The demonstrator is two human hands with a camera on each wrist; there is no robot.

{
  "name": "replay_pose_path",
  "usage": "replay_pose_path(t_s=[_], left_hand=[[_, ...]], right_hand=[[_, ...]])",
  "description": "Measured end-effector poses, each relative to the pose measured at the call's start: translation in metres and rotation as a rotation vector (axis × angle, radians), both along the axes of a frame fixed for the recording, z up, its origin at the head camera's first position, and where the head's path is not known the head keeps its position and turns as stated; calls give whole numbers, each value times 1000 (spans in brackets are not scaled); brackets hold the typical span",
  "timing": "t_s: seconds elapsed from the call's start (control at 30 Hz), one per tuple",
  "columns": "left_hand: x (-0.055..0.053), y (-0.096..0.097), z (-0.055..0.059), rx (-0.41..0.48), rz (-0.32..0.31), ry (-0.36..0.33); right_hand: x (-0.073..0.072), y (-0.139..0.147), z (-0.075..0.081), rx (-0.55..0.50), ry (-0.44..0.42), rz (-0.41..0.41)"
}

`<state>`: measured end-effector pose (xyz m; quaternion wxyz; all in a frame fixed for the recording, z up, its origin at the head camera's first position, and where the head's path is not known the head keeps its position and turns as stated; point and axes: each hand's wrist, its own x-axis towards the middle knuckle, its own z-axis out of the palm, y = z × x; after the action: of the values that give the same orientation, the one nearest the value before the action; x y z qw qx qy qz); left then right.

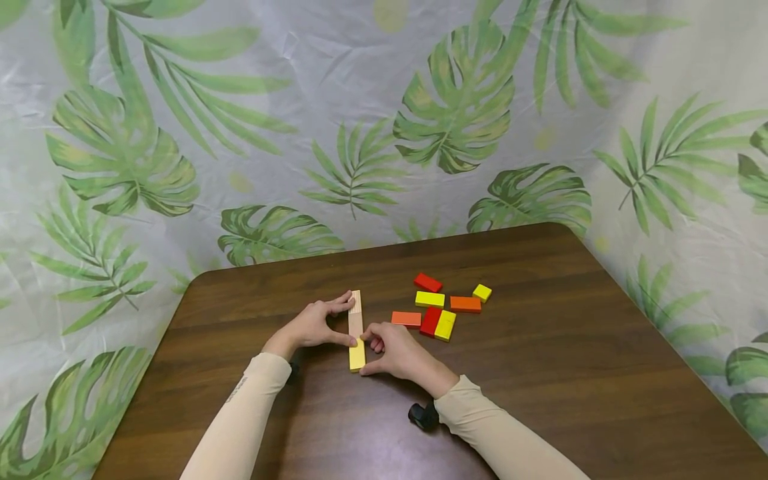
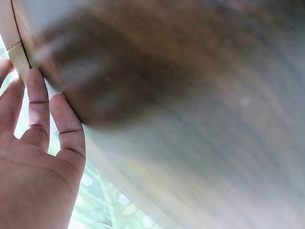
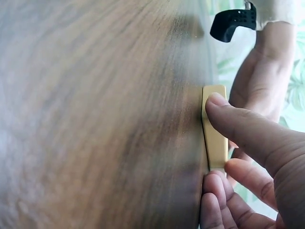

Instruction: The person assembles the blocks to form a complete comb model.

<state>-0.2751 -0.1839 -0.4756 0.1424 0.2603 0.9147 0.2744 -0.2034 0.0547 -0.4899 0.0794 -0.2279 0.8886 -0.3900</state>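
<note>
A straight row of blocks runs away from me in the head view: a plain wooden block [image 1: 355, 302] at the far end, a paler block [image 1: 356, 325] in the middle, and a yellow block [image 1: 357, 357] nearest. My left hand [image 1: 315, 323] lies along the row's left side. Its fingers touch the far block and its thumb reaches the seam by the yellow one. From the right, my right hand [image 1: 401, 351] pinches the yellow block [image 3: 217, 138] lengthwise between thumb and index finger. The other right fingers are curled. In the left wrist view, extended fingers [image 2: 38, 98] touch the row's edge.
Right of the row lie several loose blocks, among them a red block [image 1: 428, 283], a yellow block [image 1: 430, 299], an orange block [image 1: 465, 305] and a small yellow block [image 1: 482, 293]. A leaf-patterned curtain [image 1: 354, 167] hangs behind the brown table [image 1: 540, 373].
</note>
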Motion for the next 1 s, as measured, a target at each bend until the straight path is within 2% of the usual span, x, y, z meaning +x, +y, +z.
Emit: replay_pose_path(t_s=[0.43, 1.0], left_hand=[[3, 2, -3, 25, 6, 26], [8, 3, 1, 1, 23, 34]], right_hand=[[-1, 0, -1, 10, 7, 3], [0, 0, 0, 4, -2, 7]])
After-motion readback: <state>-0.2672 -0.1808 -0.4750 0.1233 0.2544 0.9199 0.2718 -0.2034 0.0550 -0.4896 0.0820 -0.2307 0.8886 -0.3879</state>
